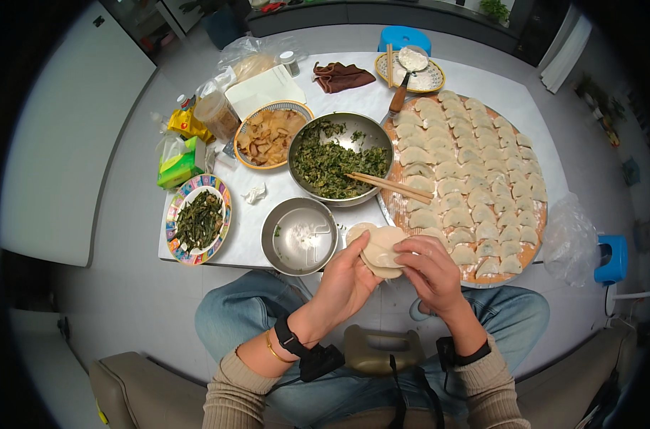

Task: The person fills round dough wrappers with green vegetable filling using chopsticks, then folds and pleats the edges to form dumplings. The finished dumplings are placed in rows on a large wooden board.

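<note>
Several round dumpling wrappers (382, 244) lie in my left hand (342, 279), its thumb resting along their edge. My right hand (429, 268) pinches the right side of these wrappers between thumb and fingers. Just behind them on the table is another pale wrapper (360, 231), partly covered by my hands. A steel bowl of chopped green filling (338, 163) stands beyond, with wooden chopsticks (392, 186) laid across its right rim. To the right, rows of folded dumplings (467, 171) cover a floured round wooden board (397, 201). A smaller steel basin (299, 236) sits left of my hands.
At the left stand a plate of cooked green vegetables (199, 220), a tissue pack (181, 163) and a plastic jar (217, 115). A bowl of sliced food (271, 137) adjoins the filling bowl. Farther back are a brown cloth (342, 78) and a floury plate (429, 81).
</note>
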`<action>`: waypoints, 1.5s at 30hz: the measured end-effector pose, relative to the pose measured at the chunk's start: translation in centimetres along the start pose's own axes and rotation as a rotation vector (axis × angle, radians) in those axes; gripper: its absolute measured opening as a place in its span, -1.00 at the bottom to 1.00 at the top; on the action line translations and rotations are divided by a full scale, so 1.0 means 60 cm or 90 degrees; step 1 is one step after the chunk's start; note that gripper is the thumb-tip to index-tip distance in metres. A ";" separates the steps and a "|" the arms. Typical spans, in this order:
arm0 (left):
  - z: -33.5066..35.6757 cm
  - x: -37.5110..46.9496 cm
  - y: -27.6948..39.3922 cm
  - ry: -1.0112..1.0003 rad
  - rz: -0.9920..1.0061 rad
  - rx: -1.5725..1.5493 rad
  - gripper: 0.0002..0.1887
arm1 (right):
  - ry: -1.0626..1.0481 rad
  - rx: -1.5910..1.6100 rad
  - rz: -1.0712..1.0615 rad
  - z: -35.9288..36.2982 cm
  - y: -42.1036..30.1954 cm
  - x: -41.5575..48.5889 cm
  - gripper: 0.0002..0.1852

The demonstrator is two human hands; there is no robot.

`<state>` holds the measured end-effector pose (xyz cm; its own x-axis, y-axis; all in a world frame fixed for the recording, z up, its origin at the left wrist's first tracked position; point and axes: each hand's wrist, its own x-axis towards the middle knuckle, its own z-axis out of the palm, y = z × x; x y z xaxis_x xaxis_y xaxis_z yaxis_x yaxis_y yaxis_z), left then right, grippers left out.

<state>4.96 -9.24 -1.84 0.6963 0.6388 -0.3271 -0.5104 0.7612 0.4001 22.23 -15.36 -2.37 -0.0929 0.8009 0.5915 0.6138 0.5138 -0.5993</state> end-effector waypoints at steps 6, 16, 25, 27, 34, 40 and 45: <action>-0.034 0.009 -0.027 0.053 -0.077 -0.022 -0.63 | -0.081 0.171 0.140 0.005 -0.008 -0.030 -0.78; -0.057 0.027 -0.052 0.152 -0.031 0.072 -0.64 | -0.024 0.428 0.383 0.012 0.019 -0.085 -0.90; -0.071 0.055 -0.049 0.148 0.064 0.095 -0.60 | 0.176 0.654 0.487 -0.001 0.034 -0.097 -0.82; -0.075 0.057 -0.051 0.159 0.079 0.104 -0.59 | 0.179 0.666 0.467 -0.005 0.025 -0.092 -0.81; -0.073 0.065 -0.051 0.157 0.090 0.144 -0.62 | 0.260 0.886 0.557 -0.033 -0.015 -0.055 -0.67; -0.072 0.067 -0.059 0.186 0.085 0.400 -0.41 | 0.236 0.938 0.593 -0.047 -0.023 -0.036 -0.60; -0.051 0.047 -0.061 0.222 0.303 0.811 -0.27 | 0.206 0.908 0.606 -0.052 -0.022 -0.032 -0.59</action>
<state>7.23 -9.87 -6.85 0.3335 0.9408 -0.0606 0.2740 -0.0352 0.9611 24.08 -18.51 -1.02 0.1150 0.9612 -0.2509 -0.7725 -0.0722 -0.6309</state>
